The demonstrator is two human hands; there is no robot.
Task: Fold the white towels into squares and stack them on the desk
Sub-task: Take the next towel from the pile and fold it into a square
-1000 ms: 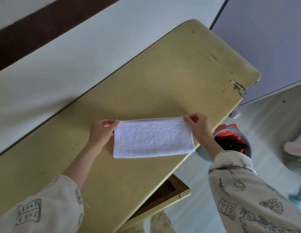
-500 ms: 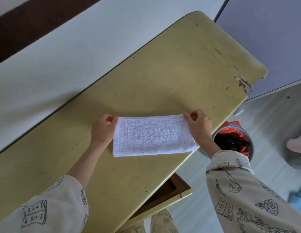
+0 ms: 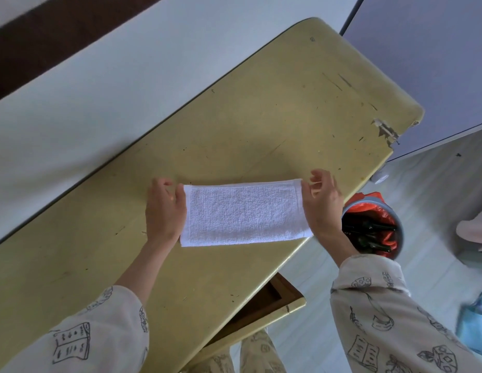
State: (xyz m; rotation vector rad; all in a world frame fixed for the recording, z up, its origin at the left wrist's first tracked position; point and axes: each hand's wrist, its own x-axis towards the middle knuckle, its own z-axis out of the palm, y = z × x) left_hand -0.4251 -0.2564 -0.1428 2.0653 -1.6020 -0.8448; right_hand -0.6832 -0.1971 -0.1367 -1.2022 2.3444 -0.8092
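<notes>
A white towel [image 3: 242, 214], folded into a long rectangle, lies flat on the yellow desk [image 3: 261, 125], near its front edge. My left hand [image 3: 164, 208] rests against the towel's left short end. Its thumb lies beside the far left corner and its fingers are loosely curled. My right hand [image 3: 322, 203] is at the right short end. Its fingers are spread just off the far right corner, and only the thumb side touches the cloth. Neither hand lifts the towel. No other towel or stack is in view.
The desk runs diagonally along a white wall [image 3: 100, 90], with a chipped right corner [image 3: 385, 131]. An open drawer [image 3: 264, 305] juts out below the front edge. A bin with a red liner [image 3: 374, 227] stands on the floor to the right of the desk, and a blue object [image 3: 476, 324] lies at the far right.
The towel was pinched at its far corners by both hands. Now it lies flat and the fingers have loosened and come off the corners.
</notes>
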